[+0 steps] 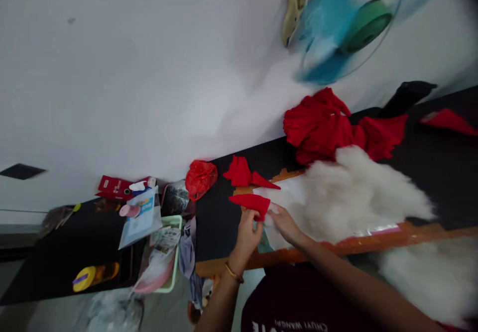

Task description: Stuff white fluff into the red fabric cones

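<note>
A small pointed red cloth piece lies sideways above the table's front edge, its tip to the left and its wide end to the right. My left hand, with a gold bracelet at the wrist, grips its lower side near the wide end. At that wide end my right hand has its fingers closed on what looks like a tuft of white stuffing; the fingertips are partly hidden. A large heap of white fluffy stuffing spreads to the right. Just beyond my hands lie more small red cloth pieces.
A pile of red cloth lies against the wall, below a blurred blue fan. At the table's left corner sits a red plastic bag. Further left are a light green basket and a yellow-lidded jar. More stuffing is at lower right.
</note>
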Demonstrator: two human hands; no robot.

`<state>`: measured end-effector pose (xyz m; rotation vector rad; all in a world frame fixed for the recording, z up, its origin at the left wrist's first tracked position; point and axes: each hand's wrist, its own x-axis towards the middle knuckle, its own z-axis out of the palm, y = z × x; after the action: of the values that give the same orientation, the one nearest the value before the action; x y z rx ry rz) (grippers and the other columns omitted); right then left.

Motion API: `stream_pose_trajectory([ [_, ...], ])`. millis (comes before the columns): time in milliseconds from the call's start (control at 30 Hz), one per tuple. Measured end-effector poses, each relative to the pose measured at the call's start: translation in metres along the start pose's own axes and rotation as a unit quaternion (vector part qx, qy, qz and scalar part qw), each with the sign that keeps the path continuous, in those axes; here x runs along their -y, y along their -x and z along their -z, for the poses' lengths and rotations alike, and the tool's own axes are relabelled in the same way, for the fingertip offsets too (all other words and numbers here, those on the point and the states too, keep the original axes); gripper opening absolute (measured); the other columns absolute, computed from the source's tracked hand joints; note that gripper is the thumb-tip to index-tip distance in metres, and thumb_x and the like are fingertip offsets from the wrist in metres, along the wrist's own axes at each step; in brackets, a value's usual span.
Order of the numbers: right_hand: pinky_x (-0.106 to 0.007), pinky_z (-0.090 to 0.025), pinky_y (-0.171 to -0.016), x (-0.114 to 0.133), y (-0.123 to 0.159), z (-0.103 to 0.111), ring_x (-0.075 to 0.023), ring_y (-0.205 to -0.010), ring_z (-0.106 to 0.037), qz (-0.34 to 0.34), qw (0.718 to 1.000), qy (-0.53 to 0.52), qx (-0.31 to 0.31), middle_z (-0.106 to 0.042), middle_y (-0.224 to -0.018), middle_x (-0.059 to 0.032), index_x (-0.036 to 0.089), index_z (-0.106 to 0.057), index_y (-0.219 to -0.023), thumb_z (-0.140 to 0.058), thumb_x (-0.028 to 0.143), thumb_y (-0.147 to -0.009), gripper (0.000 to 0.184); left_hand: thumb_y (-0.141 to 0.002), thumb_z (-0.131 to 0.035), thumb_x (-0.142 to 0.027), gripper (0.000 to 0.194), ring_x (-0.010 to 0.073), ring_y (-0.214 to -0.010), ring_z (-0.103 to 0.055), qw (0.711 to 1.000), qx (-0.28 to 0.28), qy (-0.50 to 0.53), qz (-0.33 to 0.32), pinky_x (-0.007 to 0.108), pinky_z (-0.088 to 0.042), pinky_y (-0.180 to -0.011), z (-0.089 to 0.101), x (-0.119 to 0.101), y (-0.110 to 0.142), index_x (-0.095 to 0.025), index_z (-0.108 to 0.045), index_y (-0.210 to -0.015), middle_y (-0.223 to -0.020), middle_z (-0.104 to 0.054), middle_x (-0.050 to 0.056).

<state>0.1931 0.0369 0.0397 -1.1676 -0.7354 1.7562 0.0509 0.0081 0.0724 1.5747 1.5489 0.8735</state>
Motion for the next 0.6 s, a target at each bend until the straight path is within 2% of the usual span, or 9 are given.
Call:
stream_pose_trajectory([
  [67,-0.030,-0.050,-0.060,0.000,0.000,-0.001,-0.0170,-0.058,-0.059,0.023,0.999,0.011,0.020,-0.074,-0.076,-0.0019,0.018,-0.071,-0.098,-0.062,0.038,-0.075,0.032,-0.084,-0.062,-0.033,0.014,0.0234,-0.097,-0.058,0.999,-0.002,0.041,0.008,0.038,-0.043,-0.095,0.011,-0.012,0.000,-0.020,-0.064,-0.078,-0.088,-0.066,0.006],
  [133,-0.031,-0.052,-0.066,0.004,0.001,-0.004,-0.0187,-0.066,-0.062,0.071,0.996,0.045,0.031,-0.074,-0.082,-0.0035,0.018,-0.071,-0.100,-0.058,0.033,-0.077,0.030,-0.091,-0.054,-0.049,0.033,0.0230,-0.094,-0.061,0.981,-0.048,0.174,0.075,0.038,-0.046,-0.094,0.018,-0.023,-0.002,-0.019,-0.067,-0.083,-0.088,-0.069,0.007],
  [200,-0.033,-0.053,-0.075,0.011,0.002,-0.009,-0.0207,-0.077,-0.065,0.152,0.981,0.116,0.031,-0.073,-0.087,-0.0047,0.020,-0.072,-0.096,-0.057,0.026,-0.076,0.026,-0.090,-0.049,-0.062,0.049,0.0232,-0.094,-0.065,0.929,-0.104,0.324,0.148,0.039,-0.049,-0.093,0.023,-0.032,-0.008,-0.018,-0.068,-0.100,-0.095,-0.072,0.009],
  [233,-0.033,-0.053,-0.078,0.014,0.002,-0.012,-0.0213,-0.082,-0.065,0.200,0.966,0.161,0.036,-0.072,-0.088,-0.0048,0.020,-0.072,-0.093,-0.056,0.023,-0.075,0.024,-0.087,-0.053,-0.065,0.054,0.0238,-0.097,-0.067,0.904,-0.127,0.372,0.168,0.039,-0.049,-0.094,0.025,-0.036,-0.012,-0.018,-0.067,-0.109,-0.100,-0.073,0.010],
  [267,-0.033,-0.052,-0.080,0.018,0.002,-0.016,-0.0215,-0.084,-0.065,0.246,0.946,0.208,0.046,-0.071,-0.088,-0.0047,0.021,-0.072,-0.090,-0.056,0.019,-0.074,0.023,-0.083,-0.061,-0.064,0.057,0.0245,-0.101,-0.067,0.890,-0.140,0.396,0.176,0.039,-0.049,-0.096,0.027,-0.039,-0.016,-0.018,-0.066,-0.115,-0.106,-0.073,0.011],
  [333,-0.032,-0.052,-0.077,0.023,0.001,-0.022,-0.0209,-0.083,-0.064,0.317,0.900,0.292,0.069,-0.068,-0.085,-0.0047,0.022,-0.071,-0.084,-0.053,0.015,-0.074,0.021,-0.073,-0.078,-0.054,0.059,0.0258,-0.108,-0.067,0.891,-0.147,0.390,0.177,0.039,-0.048,-0.101,0.028,-0.044,-0.025,-0.017,-0.067,-0.118,-0.114,-0.073,0.012],
  [433,-0.030,-0.053,-0.071,0.026,-0.003,-0.028,-0.0202,-0.078,-0.064,0.353,0.861,0.362,0.060,-0.066,-0.082,-0.0055,0.021,-0.068,-0.077,-0.052,0.012,-0.073,0.019,-0.065,-0.087,-0.043,0.056,0.0279,-0.105,-0.069,0.895,-0.156,0.372,0.189,0.041,-0.049,-0.100,0.024,-0.047,-0.031,-0.014,-0.070,-0.110,-0.110,-0.075,0.015],
  [500,-0.031,-0.054,-0.071,0.028,-0.005,-0.029,-0.0205,-0.075,-0.065,0.334,0.867,0.367,0.033,-0.068,-0.080,-0.0051,0.021,-0.067,-0.075,-0.052,0.011,-0.070,0.019,-0.065,-0.087,-0.041,0.054,0.0283,-0.104,-0.070,0.880,-0.184,0.393,0.193,0.042,-0.050,-0.100,0.014,-0.045,-0.030,-0.014,-0.070,-0.109,-0.109,-0.075,0.014],
  [600,-0.034,-0.056,-0.076,0.030,-0.003,-0.032,-0.0214,-0.078,-0.068,0.258,0.922,0.290,-0.011,-0.074,-0.085,-0.0040,0.022,-0.071,-0.088,-0.049,0.013,-0.069,0.029,-0.070,-0.083,-0.042,0.055,0.0274,-0.112,-0.068,0.859,-0.212,0.432,0.173,0.042,-0.049,-0.105,-0.007,-0.044,-0.023,-0.018,-0.067,-0.117,-0.119,-0.073,0.013],
])
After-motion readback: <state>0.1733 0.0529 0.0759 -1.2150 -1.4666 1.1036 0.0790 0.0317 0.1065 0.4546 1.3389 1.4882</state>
